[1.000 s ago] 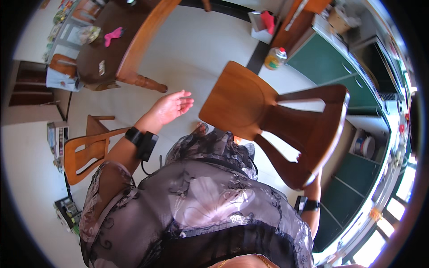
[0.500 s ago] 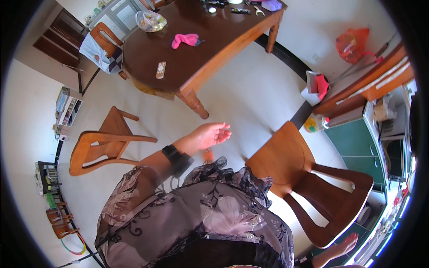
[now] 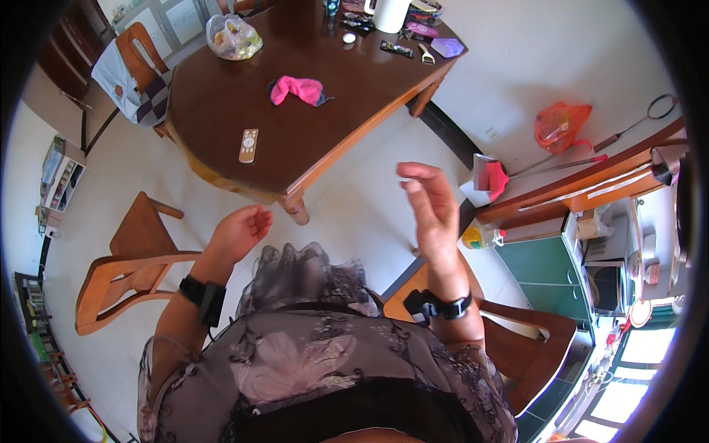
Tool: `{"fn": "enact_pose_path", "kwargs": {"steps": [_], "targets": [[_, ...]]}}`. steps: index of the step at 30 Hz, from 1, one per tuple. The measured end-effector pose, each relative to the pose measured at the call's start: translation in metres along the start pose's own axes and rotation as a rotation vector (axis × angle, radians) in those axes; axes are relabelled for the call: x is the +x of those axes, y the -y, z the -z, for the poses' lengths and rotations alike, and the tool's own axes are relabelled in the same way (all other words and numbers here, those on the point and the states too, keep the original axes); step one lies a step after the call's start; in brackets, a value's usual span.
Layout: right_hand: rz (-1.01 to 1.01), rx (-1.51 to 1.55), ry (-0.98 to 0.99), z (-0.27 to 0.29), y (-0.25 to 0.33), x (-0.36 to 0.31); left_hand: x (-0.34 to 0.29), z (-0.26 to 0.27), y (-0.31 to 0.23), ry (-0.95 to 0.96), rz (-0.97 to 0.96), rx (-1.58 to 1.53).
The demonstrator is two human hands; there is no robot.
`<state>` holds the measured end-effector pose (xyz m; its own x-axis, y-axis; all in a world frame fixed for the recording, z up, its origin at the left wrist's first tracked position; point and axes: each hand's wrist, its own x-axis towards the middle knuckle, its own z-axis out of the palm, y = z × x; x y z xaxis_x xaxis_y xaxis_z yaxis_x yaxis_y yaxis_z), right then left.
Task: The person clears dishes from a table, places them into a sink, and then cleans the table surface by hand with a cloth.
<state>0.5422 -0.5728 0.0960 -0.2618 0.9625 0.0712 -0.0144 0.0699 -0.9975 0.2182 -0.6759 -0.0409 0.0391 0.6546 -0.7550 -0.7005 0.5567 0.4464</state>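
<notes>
My left hand (image 3: 240, 236) hangs in the air before the near corner of the brown table (image 3: 214, 103), its fingers loosely bent and empty. Further right, my right hand (image 3: 434, 218) is raised above a wooden chair (image 3: 509, 354), thumb and fingers apart, with nothing in it. Both wrists wear black bands. On the table lie a pale remote control (image 3: 249, 146) and a crumpled pink cloth item with dark edges (image 3: 295, 91). Toward its far right are a peeler (image 3: 426, 54), a purple packet (image 3: 447, 48) and a white pitcher (image 3: 390, 15).
A second wooden chair (image 3: 136, 240) stands at the left. Along the right wall are a dustpan (image 3: 491, 179), a hanging red bag (image 3: 560, 127), a bottle of yellow liquid (image 3: 480, 237) and a green cabinet (image 3: 543, 269). A clear plastic bag (image 3: 234, 40) rests on the table's far side.
My right hand has come up from the lower right to the middle. My left hand has moved left, its fingers more bent. The view has shifted, showing more of the table's far right end.
</notes>
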Motion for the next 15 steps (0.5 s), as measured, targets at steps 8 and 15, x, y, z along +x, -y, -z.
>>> {"fn": "enact_pose_path", "kwargs": {"steps": [8,15], "targets": [[-0.124,-0.116,0.161,-0.007,-0.055,0.088,0.012,0.015,-0.033,-0.030,-0.067,-0.146],[-0.387,-0.206,0.309,0.029,-0.081,0.101,0.023,0.001,-0.034,-0.048,-0.006,-0.204]]}}
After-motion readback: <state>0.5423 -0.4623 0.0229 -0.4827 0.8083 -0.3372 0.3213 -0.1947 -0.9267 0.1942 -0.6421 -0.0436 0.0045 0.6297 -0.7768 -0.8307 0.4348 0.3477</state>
